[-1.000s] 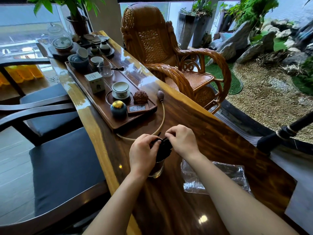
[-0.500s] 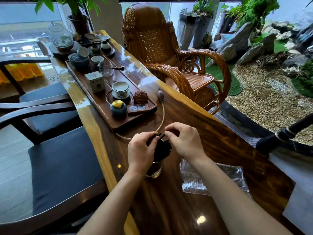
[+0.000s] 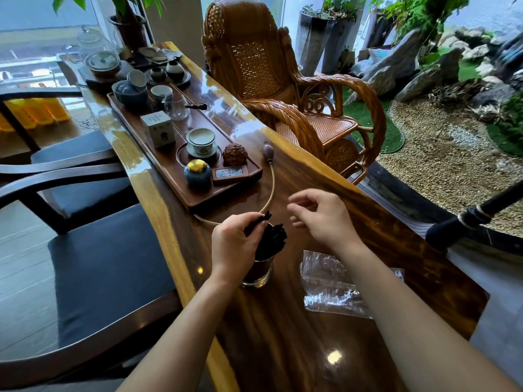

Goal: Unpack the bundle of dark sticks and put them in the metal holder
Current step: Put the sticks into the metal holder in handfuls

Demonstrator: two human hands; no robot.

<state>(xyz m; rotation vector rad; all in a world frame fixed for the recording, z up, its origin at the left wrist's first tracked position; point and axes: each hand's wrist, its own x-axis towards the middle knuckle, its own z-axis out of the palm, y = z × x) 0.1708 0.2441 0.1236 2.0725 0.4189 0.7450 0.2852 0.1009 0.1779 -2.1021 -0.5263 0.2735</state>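
Tabletop (image 3: 283, 335) edge just left of holder (image 3: 259, 271).

Black sticks (image 3: 271, 240) in a shiny silver holder (image 3: 259, 271) on a glossy brown table (image 3: 311, 349) edged in golden yellow. Honey-brown woven chair (image 3: 254, 66); blue jar (image 3: 198, 174) capped in gold; clear, glinting plastic wrapper (image 3: 328, 281)

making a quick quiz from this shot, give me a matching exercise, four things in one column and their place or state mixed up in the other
Things:
1. left hand
2. right hand
3. metal holder
4. clear plastic bag

States:
A. lying flat and empty on the table
B. open, holding nothing
C. pinching a few dark sticks
D. upright, filled with dark sticks

Pairs: 1-C, 2-B, 3-D, 4-A
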